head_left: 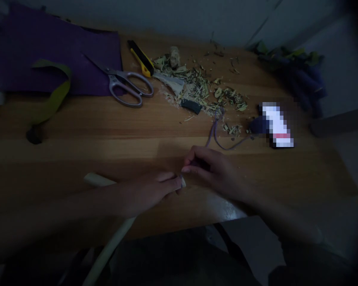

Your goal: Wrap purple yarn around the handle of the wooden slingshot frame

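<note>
My left hand [155,192] is closed around a slim pale stick, whose cut end [183,182] pokes out past the thumb. Something thin and dark is wound or lies near that end. Two pale lengths of stick show on the other side of this hand: a short piece [100,180] on the table and a long piece [111,244] slanting over the front edge. Whether they join under the hand is hidden. Beside the cut end, my right hand [210,167] pinches a purple cord [216,131]. The cord loops across the table toward a dark blue-purple bundle [258,125].
Silver scissors [128,87] lie partly on a purple sheet [59,51], near a curled green strip [58,93]. A yellow-black utility knife [141,59] rests by a heap of plant shavings [197,85]. To the right are a lit phone [277,125] and a dark bundle [301,75] with green bits.
</note>
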`<act>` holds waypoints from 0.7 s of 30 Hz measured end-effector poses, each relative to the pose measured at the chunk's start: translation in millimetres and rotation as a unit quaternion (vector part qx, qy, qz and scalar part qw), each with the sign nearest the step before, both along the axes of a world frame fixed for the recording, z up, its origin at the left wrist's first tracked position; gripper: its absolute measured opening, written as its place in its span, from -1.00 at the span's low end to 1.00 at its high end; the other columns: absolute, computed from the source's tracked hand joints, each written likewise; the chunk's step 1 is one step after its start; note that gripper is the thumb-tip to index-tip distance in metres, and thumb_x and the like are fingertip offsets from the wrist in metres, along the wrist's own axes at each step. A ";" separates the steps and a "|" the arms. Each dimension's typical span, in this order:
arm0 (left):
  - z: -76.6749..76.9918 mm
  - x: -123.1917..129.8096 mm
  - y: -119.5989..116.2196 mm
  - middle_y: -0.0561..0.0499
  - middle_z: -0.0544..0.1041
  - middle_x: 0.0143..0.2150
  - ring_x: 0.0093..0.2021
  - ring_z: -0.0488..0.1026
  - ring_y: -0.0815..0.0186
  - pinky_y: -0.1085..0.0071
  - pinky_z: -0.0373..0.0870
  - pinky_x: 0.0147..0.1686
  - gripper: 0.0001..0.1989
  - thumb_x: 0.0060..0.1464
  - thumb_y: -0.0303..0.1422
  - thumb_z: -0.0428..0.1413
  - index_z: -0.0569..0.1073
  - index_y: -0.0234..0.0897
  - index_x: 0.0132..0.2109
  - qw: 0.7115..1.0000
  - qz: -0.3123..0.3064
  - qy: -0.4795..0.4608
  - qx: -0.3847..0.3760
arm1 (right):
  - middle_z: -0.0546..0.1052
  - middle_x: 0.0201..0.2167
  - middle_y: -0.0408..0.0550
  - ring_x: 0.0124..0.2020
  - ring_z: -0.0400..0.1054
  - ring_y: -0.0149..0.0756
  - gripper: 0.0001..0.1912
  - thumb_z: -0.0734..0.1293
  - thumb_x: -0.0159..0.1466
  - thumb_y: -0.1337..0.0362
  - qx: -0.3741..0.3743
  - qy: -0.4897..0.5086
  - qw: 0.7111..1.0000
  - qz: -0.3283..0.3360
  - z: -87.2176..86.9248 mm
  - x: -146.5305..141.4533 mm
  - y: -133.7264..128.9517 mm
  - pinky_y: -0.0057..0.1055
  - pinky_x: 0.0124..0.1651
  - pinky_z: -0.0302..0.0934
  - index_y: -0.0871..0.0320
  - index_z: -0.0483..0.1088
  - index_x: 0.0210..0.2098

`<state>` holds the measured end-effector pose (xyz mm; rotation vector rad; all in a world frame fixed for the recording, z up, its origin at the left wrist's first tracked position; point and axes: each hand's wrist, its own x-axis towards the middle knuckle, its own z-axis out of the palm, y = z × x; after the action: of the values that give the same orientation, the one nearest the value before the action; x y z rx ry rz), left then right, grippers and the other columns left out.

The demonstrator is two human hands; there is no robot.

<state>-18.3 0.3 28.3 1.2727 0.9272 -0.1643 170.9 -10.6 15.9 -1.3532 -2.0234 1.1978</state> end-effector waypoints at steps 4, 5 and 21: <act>-2.4 0.6 -4.0 0.11 0.26 -0.44 -0.41 0.20 0.42 0.53 0.13 -0.40 -0.59 0.12 -0.05 -0.18 0.37 -0.27 -0.23 0.999 0.031 -0.002 0.013 | 0.31 -0.55 -0.24 -0.51 0.17 -0.52 -0.84 0.23 0.25 0.23 -0.070 0.018 0.997 -0.032 -4.3 -0.5 2.3 -0.55 -0.46 0.04 0.18 0.22 -0.40; -3.7 0.8 -4.7 0.11 0.25 -0.44 -0.42 0.19 0.43 0.53 0.13 -0.41 -0.59 0.11 -0.03 -0.17 0.36 -0.26 -0.23 0.999 0.046 -0.005 0.014 | 0.31 -0.56 -0.25 -0.52 0.17 -0.52 -0.84 0.22 0.25 0.22 -0.088 0.022 0.996 -0.023 -3.8 0.2 3.4 -0.55 -0.46 0.04 0.18 0.21 -0.40; 1.4 7.2 -2.4 0.18 0.15 -0.55 -0.60 0.05 0.51 0.56 -0.03 -0.62 -0.70 0.12 -0.11 -0.17 0.20 -0.24 -0.38 0.970 0.186 -0.044 -0.150 | 0.47 -0.53 -0.18 -0.58 0.23 -0.53 -0.83 0.33 0.17 0.19 0.096 -0.006 0.995 0.007 1.1 3.6 -2.8 -0.56 -0.51 0.08 0.17 0.43 -0.35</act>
<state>-11.1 -2.1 29.7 0.8045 1.0048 0.0474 174.5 -13.4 17.0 -1.2574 -2.0989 0.9739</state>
